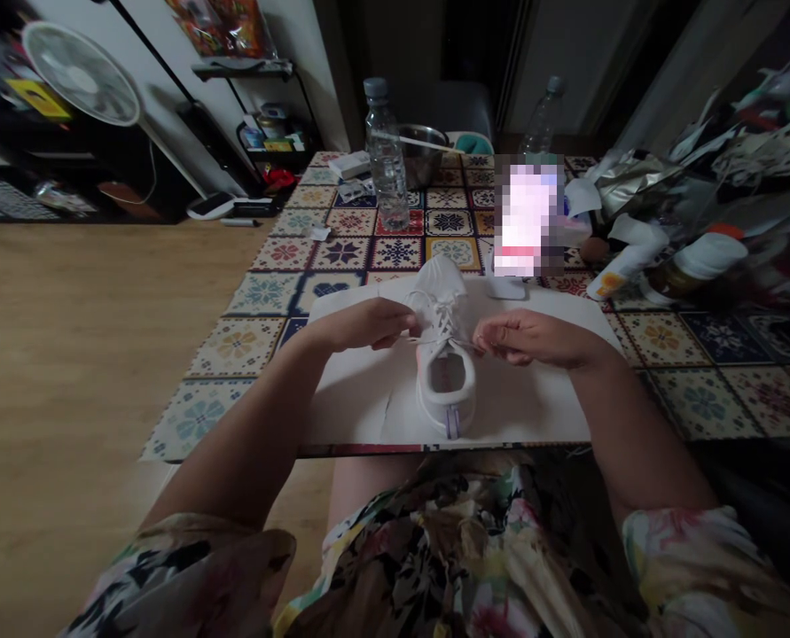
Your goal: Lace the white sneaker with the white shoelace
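A white sneaker (457, 396) stands upright with its heel toward me and its toe pointing away. It rests on a large white sheet (355, 399) at the table's near edge. White shoelaces (445, 317) cross over its tongue. Left of the shoe, my left hand (374, 323) is closed in a pinch on a lace end. My right hand (518, 338) pinches the other lace end on the right side. The laces run between both hands across the front of the shoe's opening. Two purple stripes mark the heel.
A blurred-out lit screen (527, 217) stands behind the sheet. Farther back are a water bottle (387, 168), a metal bowl (425, 159) and another bottle (543, 120). A white tube (627, 261), a jar (693, 266) and plastic bags crowd the right side of the patterned tablecloth (235, 341).
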### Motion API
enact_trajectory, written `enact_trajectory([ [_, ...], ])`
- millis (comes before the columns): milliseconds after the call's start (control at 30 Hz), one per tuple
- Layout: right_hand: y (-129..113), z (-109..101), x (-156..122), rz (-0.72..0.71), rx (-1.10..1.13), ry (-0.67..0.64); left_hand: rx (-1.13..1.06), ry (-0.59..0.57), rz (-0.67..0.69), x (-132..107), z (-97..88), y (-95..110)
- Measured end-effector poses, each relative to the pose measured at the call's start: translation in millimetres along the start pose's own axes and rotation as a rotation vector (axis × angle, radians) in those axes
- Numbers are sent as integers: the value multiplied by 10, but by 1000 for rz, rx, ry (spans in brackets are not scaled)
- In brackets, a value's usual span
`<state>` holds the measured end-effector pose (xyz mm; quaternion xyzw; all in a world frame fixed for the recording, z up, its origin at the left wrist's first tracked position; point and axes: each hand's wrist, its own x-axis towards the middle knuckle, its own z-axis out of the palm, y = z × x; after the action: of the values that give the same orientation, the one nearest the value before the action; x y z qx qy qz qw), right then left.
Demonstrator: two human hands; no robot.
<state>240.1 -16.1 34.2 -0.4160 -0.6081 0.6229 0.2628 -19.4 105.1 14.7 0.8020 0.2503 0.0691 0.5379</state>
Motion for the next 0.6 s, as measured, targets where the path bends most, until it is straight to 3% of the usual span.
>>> enact_trajectory([
  [233, 58, -8, 55, 62, -5, 77, -108, -162, -8, -19, -15, 14],
  [400, 4, -71, -3, 87, -78, -10, -179, -264, 21, 1, 5, -2],
  [500, -37, -105, -46, 38, -67, -22, -122, -222, 66, -4, -20, 41],
  [600, -46, -107, -47, -123, -52, 26, -97, -157, 166, -18, -59, 110],
])
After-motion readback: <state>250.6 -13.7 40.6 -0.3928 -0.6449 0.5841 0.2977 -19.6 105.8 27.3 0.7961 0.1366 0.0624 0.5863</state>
